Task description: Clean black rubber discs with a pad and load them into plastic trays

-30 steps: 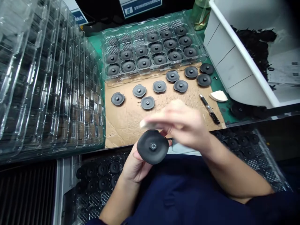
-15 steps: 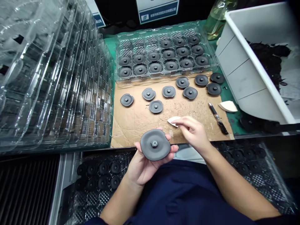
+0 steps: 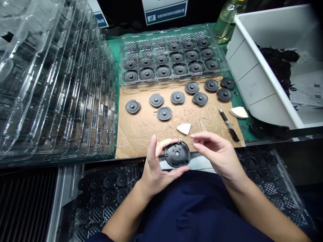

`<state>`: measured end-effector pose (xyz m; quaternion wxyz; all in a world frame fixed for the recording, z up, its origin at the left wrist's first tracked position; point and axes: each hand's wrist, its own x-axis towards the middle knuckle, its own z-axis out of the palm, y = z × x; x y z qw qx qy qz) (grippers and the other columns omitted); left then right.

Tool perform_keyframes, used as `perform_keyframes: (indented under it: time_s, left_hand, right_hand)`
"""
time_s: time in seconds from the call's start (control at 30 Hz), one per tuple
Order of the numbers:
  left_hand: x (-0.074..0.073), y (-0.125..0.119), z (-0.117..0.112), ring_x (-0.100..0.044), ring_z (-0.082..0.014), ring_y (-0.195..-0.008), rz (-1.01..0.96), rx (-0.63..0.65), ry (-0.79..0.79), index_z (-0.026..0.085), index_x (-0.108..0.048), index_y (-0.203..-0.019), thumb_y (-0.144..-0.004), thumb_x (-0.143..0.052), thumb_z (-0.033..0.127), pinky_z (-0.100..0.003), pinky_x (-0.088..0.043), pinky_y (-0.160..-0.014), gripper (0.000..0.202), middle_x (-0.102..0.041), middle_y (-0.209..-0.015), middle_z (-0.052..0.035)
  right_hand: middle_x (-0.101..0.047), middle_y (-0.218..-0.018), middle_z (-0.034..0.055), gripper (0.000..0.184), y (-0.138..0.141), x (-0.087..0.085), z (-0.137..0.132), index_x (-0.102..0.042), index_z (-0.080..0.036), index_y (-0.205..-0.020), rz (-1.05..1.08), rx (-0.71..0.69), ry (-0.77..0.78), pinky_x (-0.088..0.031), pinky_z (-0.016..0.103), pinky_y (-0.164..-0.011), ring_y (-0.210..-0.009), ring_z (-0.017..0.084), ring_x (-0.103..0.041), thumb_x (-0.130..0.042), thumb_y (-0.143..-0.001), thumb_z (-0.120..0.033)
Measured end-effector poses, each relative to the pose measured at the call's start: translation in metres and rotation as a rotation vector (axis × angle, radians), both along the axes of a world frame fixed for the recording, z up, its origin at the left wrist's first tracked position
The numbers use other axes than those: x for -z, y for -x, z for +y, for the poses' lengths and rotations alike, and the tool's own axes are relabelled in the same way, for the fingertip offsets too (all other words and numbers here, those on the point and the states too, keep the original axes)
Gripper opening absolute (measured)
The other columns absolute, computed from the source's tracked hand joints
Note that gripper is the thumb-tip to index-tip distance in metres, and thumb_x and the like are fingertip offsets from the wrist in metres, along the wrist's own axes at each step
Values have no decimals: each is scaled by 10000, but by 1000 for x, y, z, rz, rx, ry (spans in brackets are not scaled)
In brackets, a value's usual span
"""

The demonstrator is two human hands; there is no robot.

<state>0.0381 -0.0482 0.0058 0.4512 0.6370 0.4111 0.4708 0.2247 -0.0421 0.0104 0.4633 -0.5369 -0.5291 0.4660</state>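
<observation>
My left hand (image 3: 157, 164) grips a dark, rounded plastic cover (image 3: 177, 154) by its edges, its glossy underside with small pegs facing up. Just right of it, my right hand (image 3: 217, 149) is off the cover, thumb and fingers apart with nothing between them. A white wedge-shaped sponge (image 3: 184, 128) lies on the cardboard sheet (image 3: 136, 137) beyond both hands. Several matching covers rest on the cardboard with their matt sides up, among them one cover (image 3: 164, 113) near the sponge and another (image 3: 132, 106) at the left.
Behind the cardboard is a clear blister tray (image 3: 161, 80) partly filled with covers. Stacked clear trays (image 3: 83, 84) rise at the left. On the right are a pen (image 3: 228, 124), a second wedge (image 3: 239, 112) and a white bin (image 3: 267, 77) holding dark parts. A bottle (image 3: 227, 22) stands behind.
My right hand has let go of the white sponge, now lying on the cardboard, and moved right. The cover in my left hand has been turned over, from matt side to underside.
</observation>
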Motion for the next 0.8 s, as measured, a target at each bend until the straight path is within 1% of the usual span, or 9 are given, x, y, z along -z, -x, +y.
perform_keyframes:
  time_s: [0.1,0.2,0.27,0.33,0.43,0.53,0.63,0.7,0.8]
  left_hand:
    - [0,2,-2,-601,-233,-1093,1,19,24,306,-108,-1423,-628,-786,45,-396,-412,-989,1077,-626,-1179,-85]
    - [0,5,-6,-589,-241,-1104,-76,82,159,279,-55,-1449,-703,-759,148,-417,-395,-1010,1034,-620,-1166,-97]
    - [0,6,-8,-595,-239,-1097,-141,142,257,282,-38,-1458,-736,-746,252,-417,-389,-1016,1012,-625,-1151,-86]
    - [-1,6,-9,-606,-240,-1085,-192,188,343,279,-39,-1462,-737,-743,349,-416,-377,-1024,1014,-643,-1117,-74]
    - [-2,5,-10,-623,-256,-1062,-228,223,400,261,-50,-1462,-686,-768,439,-432,-374,-1022,1072,-667,-1078,-79]
    - [-4,3,-11,-635,-277,-1052,-222,234,391,262,-74,-1458,-632,-795,478,-463,-372,-1027,1118,-679,-1067,-90]
    - [-6,0,-11,-635,-290,-1068,-203,259,382,270,-90,-1458,-635,-785,496,-492,-351,-1054,1101,-685,-1070,-96]
    - [-6,-2,-11,-635,-291,-1072,-198,273,369,285,-116,-1453,-638,-781,500,-495,-354,-1055,1074,-683,-1086,-95]
    - [-3,-6,-11,-647,-269,-1046,-203,305,360,331,-115,-1451,-643,-786,475,-478,-382,-1032,1060,-683,-1102,-71]
  right_hand:
    - [-683,-815,8,166,0,-17,-1,-714,-232,-970,128,-200,161,-495,241,-644,-709,120,-603,-695,-807,-255]
    - [-672,-773,-2,124,-1,-29,4,-723,-205,-920,147,-407,286,-456,210,-598,-662,93,-580,-699,-803,-235]
    - [-670,-743,-10,116,-2,-35,9,-726,-191,-903,214,-494,351,-451,193,-595,-656,82,-585,-710,-789,-209]
    - [-693,-767,-12,132,-3,-39,13,-733,-190,-898,312,-553,401,-470,180,-629,-686,75,-610,-722,-770,-162]
    - [-718,-806,-14,160,-3,-42,15,-748,-186,-852,445,-592,463,-492,150,-667,-724,64,-638,-743,-725,-89]
    - [-720,-768,-18,138,-4,-42,11,-752,-169,-788,524,-612,535,-502,120,-661,-701,52,-651,-766,-694,-69]
    - [-724,-742,-31,151,-8,-39,5,-757,-185,-783,592,-590,589,-510,103,-670,-688,41,-662,-770,-691,-66]
    - [-726,-742,-36,158,-12,-37,2,-758,-196,-782,601,-556,589,-512,98,-670,-686,38,-663,-774,-690,-69]
    - [-721,-742,-27,135,-17,-35,-1,-754,-185,-775,567,-541,536,-507,104,-659,-683,43,-655,-774,-694,-78]
